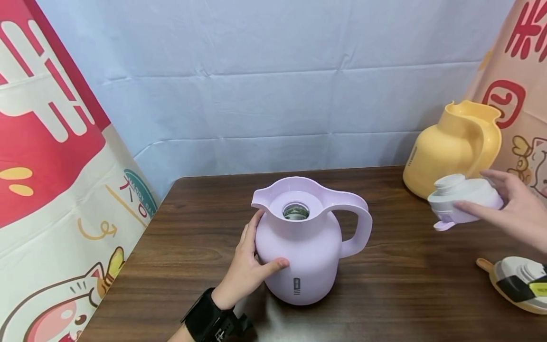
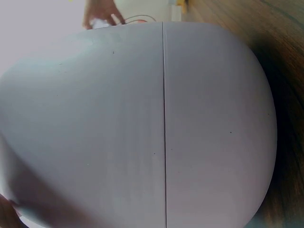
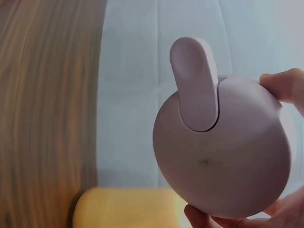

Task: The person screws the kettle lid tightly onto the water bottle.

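Observation:
A lilac vacuum jug [image 1: 299, 259] stands upright on the table, its round mouth uncovered and its handle to the right. My left hand [image 1: 243, 273] grips the jug's left side, thumb across the front and fingers around toward the back. The jug's smooth body [image 2: 118, 118] fills most of the left wrist view. Off to the right, my right hand [image 1: 514, 202] holds the lilac-and-white lid [image 1: 466, 197] between thumb and fingers above the table. The lid is upside down, white stopper up. Its lilac top and lever [image 3: 194, 80] face the right wrist camera.
Behind the lid, a yellow jug [image 1: 448, 152] stands at the table's back right. A yellow-rimmed lid [image 1: 491, 275] with a white stopper lies upside down at the right edge of view. A pale blue cloth [image 1: 256, 104] hangs behind the wooden table [image 1: 192, 237], with printed cloths at both sides.

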Motion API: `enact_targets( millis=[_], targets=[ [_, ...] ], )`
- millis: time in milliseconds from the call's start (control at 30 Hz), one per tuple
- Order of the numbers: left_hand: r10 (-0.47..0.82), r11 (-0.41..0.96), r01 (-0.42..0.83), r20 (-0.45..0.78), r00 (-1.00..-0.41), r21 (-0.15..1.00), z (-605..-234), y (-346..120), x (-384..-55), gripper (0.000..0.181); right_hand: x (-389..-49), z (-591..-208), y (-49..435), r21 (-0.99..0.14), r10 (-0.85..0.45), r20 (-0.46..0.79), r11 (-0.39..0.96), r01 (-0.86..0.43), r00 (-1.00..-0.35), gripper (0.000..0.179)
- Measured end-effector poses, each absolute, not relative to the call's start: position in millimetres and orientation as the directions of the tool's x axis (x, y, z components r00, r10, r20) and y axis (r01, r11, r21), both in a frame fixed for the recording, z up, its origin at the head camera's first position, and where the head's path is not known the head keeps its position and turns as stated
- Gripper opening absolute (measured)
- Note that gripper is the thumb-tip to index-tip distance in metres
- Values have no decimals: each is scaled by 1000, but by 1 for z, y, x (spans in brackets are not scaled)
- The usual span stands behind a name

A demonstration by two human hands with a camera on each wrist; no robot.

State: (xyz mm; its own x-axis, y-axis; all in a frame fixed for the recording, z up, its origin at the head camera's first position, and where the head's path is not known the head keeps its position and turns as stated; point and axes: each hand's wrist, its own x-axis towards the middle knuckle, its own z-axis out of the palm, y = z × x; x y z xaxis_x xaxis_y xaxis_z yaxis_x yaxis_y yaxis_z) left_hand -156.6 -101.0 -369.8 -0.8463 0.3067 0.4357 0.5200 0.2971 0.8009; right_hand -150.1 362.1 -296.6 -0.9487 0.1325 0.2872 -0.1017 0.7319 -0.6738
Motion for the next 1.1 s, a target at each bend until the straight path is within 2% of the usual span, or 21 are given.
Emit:
enact_targets(
  millis=[333,633,1100],
  targets=[
    [316,291,527,439,-841,799,-370,-101,-158,99,-145,-278,334,-704,84,367,676,-218,-926,70],
    [319,285,503,415,-852,816,-369,-101,-156,100,-146,-251,307,-726,-4,428,593,-347,-904,73],
    [312,283,502,417,-854,817,-368,-101,-156,100,-156,-201,252,-698,-107,429,591,-404,-897,80]
  ],
)
